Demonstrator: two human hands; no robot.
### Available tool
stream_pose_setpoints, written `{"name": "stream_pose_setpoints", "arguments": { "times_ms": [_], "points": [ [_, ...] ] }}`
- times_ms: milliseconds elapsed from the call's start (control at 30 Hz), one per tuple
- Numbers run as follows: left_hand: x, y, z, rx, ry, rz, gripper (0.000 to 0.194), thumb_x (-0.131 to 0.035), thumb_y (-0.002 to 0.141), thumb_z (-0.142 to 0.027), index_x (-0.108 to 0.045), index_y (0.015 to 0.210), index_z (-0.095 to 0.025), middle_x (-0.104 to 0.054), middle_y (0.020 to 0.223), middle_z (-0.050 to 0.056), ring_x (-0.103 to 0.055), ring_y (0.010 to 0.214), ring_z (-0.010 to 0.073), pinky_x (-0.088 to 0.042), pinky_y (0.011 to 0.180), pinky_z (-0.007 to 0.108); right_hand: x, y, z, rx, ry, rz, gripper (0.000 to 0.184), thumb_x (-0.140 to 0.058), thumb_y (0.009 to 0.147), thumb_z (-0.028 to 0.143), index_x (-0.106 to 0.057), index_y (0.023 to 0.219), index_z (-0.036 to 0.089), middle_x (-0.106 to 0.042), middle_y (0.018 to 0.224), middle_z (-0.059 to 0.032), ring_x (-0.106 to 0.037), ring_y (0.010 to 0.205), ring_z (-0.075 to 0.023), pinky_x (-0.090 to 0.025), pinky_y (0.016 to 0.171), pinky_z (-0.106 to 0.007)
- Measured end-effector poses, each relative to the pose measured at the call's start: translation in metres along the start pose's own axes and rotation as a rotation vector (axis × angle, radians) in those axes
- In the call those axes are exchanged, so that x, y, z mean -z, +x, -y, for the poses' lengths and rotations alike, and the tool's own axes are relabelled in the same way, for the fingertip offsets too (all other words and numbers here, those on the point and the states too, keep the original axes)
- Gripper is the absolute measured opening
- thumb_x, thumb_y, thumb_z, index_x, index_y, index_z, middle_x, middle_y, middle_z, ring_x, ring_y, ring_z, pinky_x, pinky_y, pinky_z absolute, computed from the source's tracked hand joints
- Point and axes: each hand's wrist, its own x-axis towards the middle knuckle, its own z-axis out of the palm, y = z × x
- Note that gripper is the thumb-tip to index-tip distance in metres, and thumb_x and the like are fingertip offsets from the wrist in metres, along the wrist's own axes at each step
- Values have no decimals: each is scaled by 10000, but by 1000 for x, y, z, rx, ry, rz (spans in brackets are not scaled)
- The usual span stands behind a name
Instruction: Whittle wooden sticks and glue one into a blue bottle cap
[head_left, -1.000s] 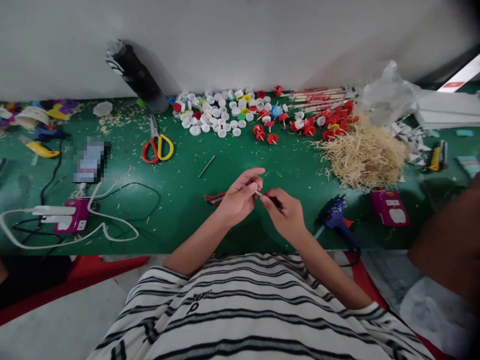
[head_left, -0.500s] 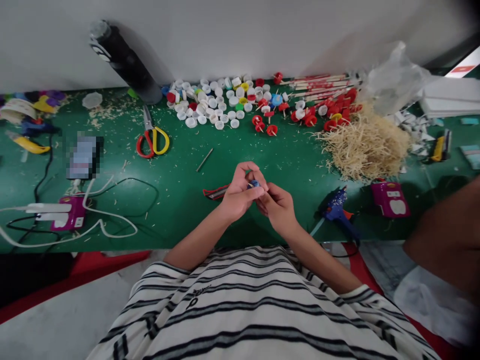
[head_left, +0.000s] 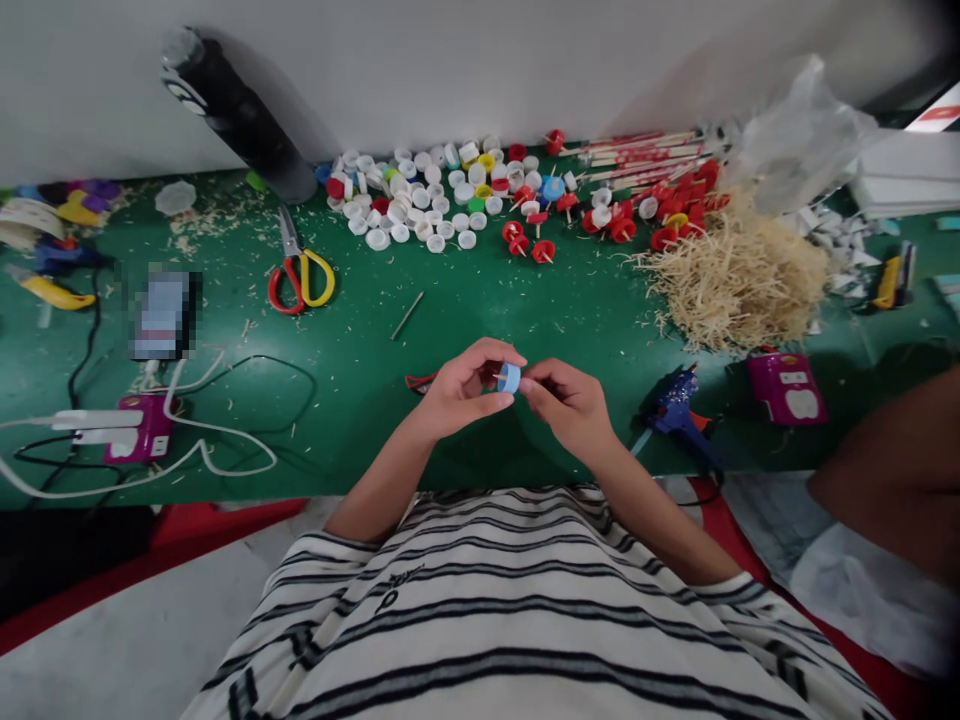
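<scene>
Over the front middle of the green table, my left hand (head_left: 466, 388) holds a blue bottle cap (head_left: 509, 378) between thumb and fingers. A thin stick end shows on the cap's left side, inside the curl of that hand. From the right, my right hand (head_left: 568, 402) pinches at the cap's other face. Its fingertips hide whatever part they grip there. Behind my left hand, a red-edged utility knife (head_left: 420, 382) is mostly covered. A short metal rod (head_left: 407, 315) lies farther back on the table.
Scissors (head_left: 300, 270), white bottle caps (head_left: 420, 195) and red caps on sticks (head_left: 543, 251) lie toward the back. Wood shavings (head_left: 739, 285), a blue glue gun (head_left: 679, 405) and a purple power adapter (head_left: 787, 388) are rightward. A phone (head_left: 163, 315) and cables lie left. Another person's limb (head_left: 900, 480) is at right.
My hands have drawn slightly apart, and the right one has shifted a little right. The blue cap has turned and shows more of itself. My left hand now covers more of the utility knife.
</scene>
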Motion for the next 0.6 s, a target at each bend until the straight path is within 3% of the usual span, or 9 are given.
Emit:
{"name": "stream_pose_setpoints", "arguments": {
  "times_ms": [167, 267, 600],
  "points": [
    [8, -1, 4, -6, 9, -7, 462, -957, 784, -249, -874, 1233, -312, -765, 1206, 96, -717, 1033, 173, -584, 859, 274, 8, -3, 7, 166, -177, 19, 277, -635, 1057, 445, -742, 926, 225, -677, 716, 6, -553, 599, -124, -435, 585, -276],
    [8, -1, 9, 13, 1, -27, 483, -988, 738, -233, -892, 1204, -313, -796, 1180, 98, -742, 1042, 178, -608, 863, 273, 8, -3, 8, 277, -288, -20, 201, -631, 1051, 313, -731, 902, 222, -720, 761, -6, -586, 627, -124, -450, 613, -267],
    [3, 2, 12, 67, -77, -68, 483, -981, 736, -187, -897, 1178, -362, -815, 1111, 59, -767, 994, 142, -633, 865, 237, 6, -1, 4, 298, -422, -54, 193, -600, 1060, 328, -712, 930, 239, -754, 809, -26, -591, 644, -142, -468, 634, -285]
  ]
}}
